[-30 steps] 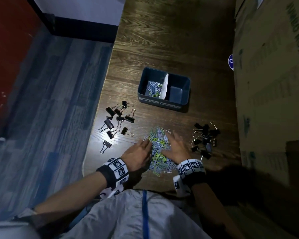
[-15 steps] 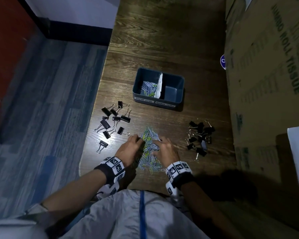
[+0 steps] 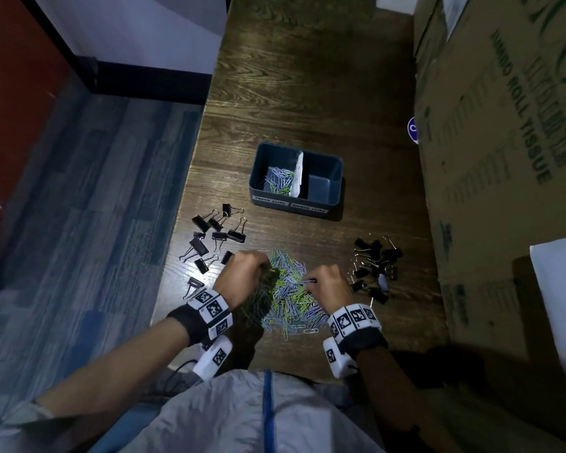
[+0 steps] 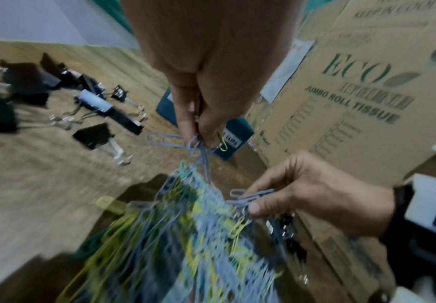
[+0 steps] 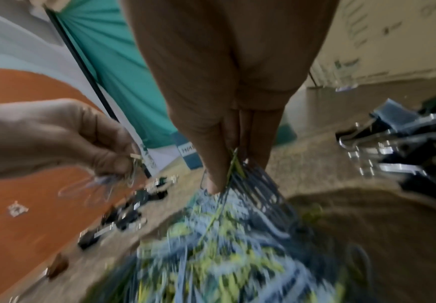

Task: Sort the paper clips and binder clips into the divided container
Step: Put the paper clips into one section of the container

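A heap of blue and yellow-green paper clips [image 3: 290, 297] lies on the wooden table [image 3: 307, 93] right in front of me. My left hand [image 3: 245, 276] pinches a small bunch of paper clips [image 4: 185, 141] just above the heap's left side. On the heap's right side, my right hand [image 3: 327, 284] pinches a bunch too [image 5: 233, 172]. The blue divided container [image 3: 296, 179] stands beyond the heap; its left compartment holds several paper clips [image 3: 278, 179], its right one looks bare. Black binder clips lie in two groups, left [image 3: 214, 238] and right [image 3: 374, 266].
A tall cardboard box [image 3: 504, 158] printed "JUMBO ROLL TISSUE" walls off the table's right side. The table's left edge [image 3: 180, 230] drops to a blue-grey floor [image 3: 79, 223]. A white divider [image 3: 297, 173] splits the container.
Both hands were lying flat on the heap a second ago. Their fingers have since closed on clips and lifted slightly off the pile.
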The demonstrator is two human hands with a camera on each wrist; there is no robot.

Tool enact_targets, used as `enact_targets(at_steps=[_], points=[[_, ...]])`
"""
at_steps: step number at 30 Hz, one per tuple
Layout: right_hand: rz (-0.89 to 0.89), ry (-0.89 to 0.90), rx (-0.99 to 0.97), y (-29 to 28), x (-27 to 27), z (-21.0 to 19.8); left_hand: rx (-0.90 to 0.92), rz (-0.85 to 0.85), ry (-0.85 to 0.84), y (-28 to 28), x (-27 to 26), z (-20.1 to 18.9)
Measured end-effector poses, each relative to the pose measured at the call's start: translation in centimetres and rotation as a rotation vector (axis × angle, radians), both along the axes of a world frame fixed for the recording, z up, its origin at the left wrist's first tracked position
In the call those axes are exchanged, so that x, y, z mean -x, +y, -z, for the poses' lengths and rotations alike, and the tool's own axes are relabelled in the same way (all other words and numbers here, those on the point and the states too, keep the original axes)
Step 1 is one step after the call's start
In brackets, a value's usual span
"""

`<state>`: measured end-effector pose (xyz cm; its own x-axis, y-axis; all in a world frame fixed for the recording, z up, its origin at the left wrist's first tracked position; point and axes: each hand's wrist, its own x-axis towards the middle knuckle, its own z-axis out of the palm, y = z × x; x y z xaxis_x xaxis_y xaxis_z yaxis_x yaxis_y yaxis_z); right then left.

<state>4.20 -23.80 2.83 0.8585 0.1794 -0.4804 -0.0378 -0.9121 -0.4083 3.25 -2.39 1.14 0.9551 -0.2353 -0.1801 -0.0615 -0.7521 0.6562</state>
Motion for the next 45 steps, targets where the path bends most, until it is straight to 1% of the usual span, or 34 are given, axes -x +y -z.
enact_targets(at_steps=[5, 9, 11, 14, 17, 20, 22, 24, 27, 30, 33, 35, 37, 39, 41, 43, 45], points=[[0.029, -0.002, -0.014, -0.2, -0.8, -2.6, 0.072, -0.05, -0.107, 0.1, -4.5, -4.4], [0.022, -0.023, -0.036, 0.1, -2.1, -3.9, 0.11, -0.122, -0.227, 0.4, -10.3, -7.6], [0.039, -0.034, -0.061, 0.4, -2.8, -4.5, 0.117, -0.176, -0.253, 0.5, -13.3, -8.0], [0.04, -0.058, -0.09, 0.8, -3.9, -5.9, 0.087, -0.236, -0.246, 0.3, -17.0, -7.6], [0.017, -0.162, -0.159, 1.2, -4.9, -7.4, 0.081, -0.226, -0.158, 0.4, -18.7, -6.3], [-0.014, -0.237, -0.206, 1.9, -6.5, -9.2, 0.038, -0.242, -0.111, 0.9, -17.5, -4.2], [-0.008, -0.29, -0.235, 2.6, -8.3, -10.4, -0.025, -0.245, -0.134, 1.2, -14.9, -2.8], [0.004, -0.352, -0.241, 3.4, -10.4, -11.9, -0.072, -0.179, -0.123, 1.3, -11.3, -1.5], [-0.01, -0.448, -0.254, 4.5, -13.5, -14.0, -0.116, -0.091, 0.027, 1.3, -5.7, 0.6], [-0.021, -0.481, -0.222, 6.1, -16.6, -14.9, -0.213, -0.003, 0.159, 1.1, -1.9, 3.1], [0.002, -0.471, -0.226, 7.7, -18.9, -13.9, -0.251, 0.038, 0.186, 0.7, 0.0, 4.5], [0.003, -0.417, -0.224, 8.4, -19.2, -12.6, -0.256, 0.061, 0.164, 0.7, 0.5, 5.0], [0.011, -0.346, -0.264, 8.5, -18.9, -10.9, -0.255, 0.073, 0.166, 0.8, 0.6, 5.3], [0.074, -0.314, -0.306, 7.9, -17.8, -9.3, -0.261, 0.094, 0.17, 1.0, 0.7, 5.4], [0.129, -0.323, -0.324, 6.6, -16.2, -7.7, -0.276, 0.11, 0.169, 1.1, 1.1, 5.3], [0.128, -0.294, -0.313, 4.9, -13.7, -5.7, -0.298, 0.133, 0.175, 1.2, 1.6, 5.1], [0.126, -0.164, -0.259, 3.0, -10.6, -3.2, -0.303, 0.182, 0.197, 1.2, 2.2, 4.5]])
